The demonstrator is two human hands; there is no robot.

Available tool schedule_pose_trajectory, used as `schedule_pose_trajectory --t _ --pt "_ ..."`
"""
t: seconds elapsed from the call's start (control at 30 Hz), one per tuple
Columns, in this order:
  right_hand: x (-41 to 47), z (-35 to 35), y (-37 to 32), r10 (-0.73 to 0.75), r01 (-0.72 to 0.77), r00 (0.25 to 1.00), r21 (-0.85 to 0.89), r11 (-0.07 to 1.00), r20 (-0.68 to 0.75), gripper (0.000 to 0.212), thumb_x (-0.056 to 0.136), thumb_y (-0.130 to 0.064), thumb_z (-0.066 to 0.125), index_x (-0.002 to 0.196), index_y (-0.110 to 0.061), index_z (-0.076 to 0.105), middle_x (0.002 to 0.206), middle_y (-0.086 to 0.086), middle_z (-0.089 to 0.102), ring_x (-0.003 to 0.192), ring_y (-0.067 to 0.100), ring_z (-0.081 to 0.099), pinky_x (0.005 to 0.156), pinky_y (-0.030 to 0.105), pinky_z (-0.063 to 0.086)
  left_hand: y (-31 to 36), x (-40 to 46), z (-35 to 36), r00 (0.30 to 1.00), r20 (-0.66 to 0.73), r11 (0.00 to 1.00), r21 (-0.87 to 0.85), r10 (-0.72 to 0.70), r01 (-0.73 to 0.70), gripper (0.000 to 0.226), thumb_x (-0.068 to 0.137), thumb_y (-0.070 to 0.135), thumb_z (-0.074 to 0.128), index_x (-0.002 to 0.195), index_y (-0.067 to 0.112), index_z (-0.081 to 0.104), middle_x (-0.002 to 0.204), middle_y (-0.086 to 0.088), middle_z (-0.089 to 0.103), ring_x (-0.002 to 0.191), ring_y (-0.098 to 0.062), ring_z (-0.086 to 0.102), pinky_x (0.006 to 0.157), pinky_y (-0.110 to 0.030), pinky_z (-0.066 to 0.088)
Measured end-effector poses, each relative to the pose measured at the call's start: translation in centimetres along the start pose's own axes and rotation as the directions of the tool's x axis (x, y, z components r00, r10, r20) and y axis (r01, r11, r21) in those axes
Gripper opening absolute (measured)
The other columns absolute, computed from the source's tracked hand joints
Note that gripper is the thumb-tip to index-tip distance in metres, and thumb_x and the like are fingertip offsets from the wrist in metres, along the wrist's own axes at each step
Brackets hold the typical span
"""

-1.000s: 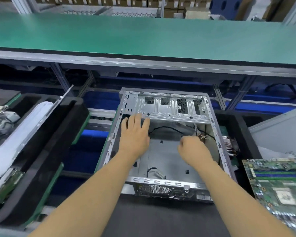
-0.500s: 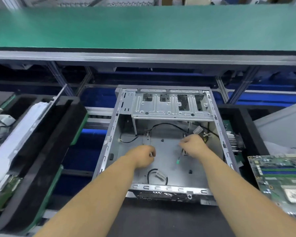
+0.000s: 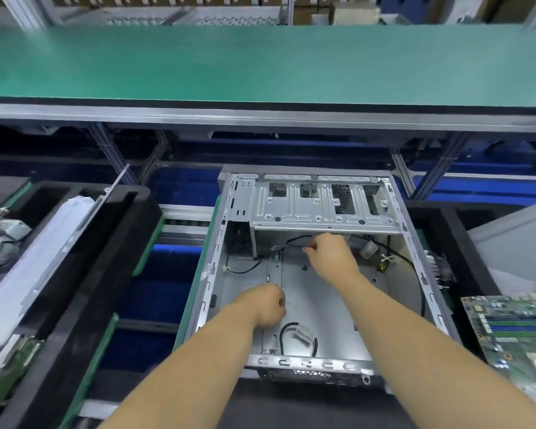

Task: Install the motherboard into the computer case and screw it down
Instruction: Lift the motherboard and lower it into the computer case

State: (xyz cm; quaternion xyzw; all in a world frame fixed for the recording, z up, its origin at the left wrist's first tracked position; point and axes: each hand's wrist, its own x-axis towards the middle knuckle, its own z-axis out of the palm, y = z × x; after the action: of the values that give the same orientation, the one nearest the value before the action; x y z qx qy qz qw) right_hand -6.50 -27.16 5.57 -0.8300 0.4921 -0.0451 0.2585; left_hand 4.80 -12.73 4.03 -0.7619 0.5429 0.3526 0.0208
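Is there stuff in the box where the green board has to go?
Yes. Both hands, the left hand and right hand, are inside the case, and loose black cables lie on its floor. The motherboard waits outside, to the right.

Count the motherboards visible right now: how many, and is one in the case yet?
1. The motherboard lies outside the computer case, at the right edge of the view, partly cut off. None is inside the case; others may sit out of frame.
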Motion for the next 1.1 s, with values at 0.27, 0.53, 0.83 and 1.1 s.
schedule_pose_trajectory --t 0.27,0.53,0.83,1.1 --pt "4.0 1.9 -1.0 0.237 -0.216 0.964 -0.162 0.963 0.119 0.043 0.11 -0.034 0.033 0.13 -0.008 0.061 0.119 0.014 0.068 0.092 0.027 0.057 0.074 0.035 0.045 1.3 0.8 0.1 1.0 0.006 0.999 0.025 0.023 -0.023 0.011 0.091 0.018 0.045 0.085 0.025 0.052 0.114 -0.007 0.063 0.099 -0.028 0.057 0.077 -0.031 0.044" --pt "3.9 4.9 -5.2 -0.229 0.218 0.943 0.074 0.973 0.24 0.03 0.103 -0.022 0.043 0.129 -0.018 0.058 0.131 0.014 0.061 0.114 0.035 0.057 0.094 0.038 0.049 1.3 1.3 0.4 1.0 0.001 0.999 -0.037 0.024 -0.024 0.027 0.092 0.018 0.042 0.066 0.024 0.038 0.092 -0.008 0.056 0.088 -0.031 0.053 0.068 -0.033 0.039" --pt "3.1 0.3 1.4 0.201 -0.145 0.967 -0.314 0.938 0.155 0.035 0.098 -0.023 0.053 0.132 -0.016 0.057 0.131 0.014 0.061 0.115 0.035 0.062 0.08 0.037 0.05 1.3 1.5 -0.1 0.995 -0.094 0.996 -0.081 0.016 -0.024 0.015 0.092 0.02 0.042 0.095 0.027 0.056 0.116 -0.004 0.064 0.102 -0.026 0.057 0.079 -0.031 0.043" --pt "2.2 -0.7 5.0 0.159 -0.14 0.978 -0.139 0.98 0.138 0.041 0.097 -0.016 0.057 0.137 -0.013 0.056 0.128 0.017 0.063 0.107 0.034 0.064 0.08 0.033 0.053 0.6 1.9 -0.9 0.922 -0.367 0.978 -0.205 -0.121 0.046 0.035 0.095 0.021 0.046 0.129 0.018 0.055 0.129 -0.004 0.048 0.123 -0.024 0.042 0.09 -0.033 0.043"
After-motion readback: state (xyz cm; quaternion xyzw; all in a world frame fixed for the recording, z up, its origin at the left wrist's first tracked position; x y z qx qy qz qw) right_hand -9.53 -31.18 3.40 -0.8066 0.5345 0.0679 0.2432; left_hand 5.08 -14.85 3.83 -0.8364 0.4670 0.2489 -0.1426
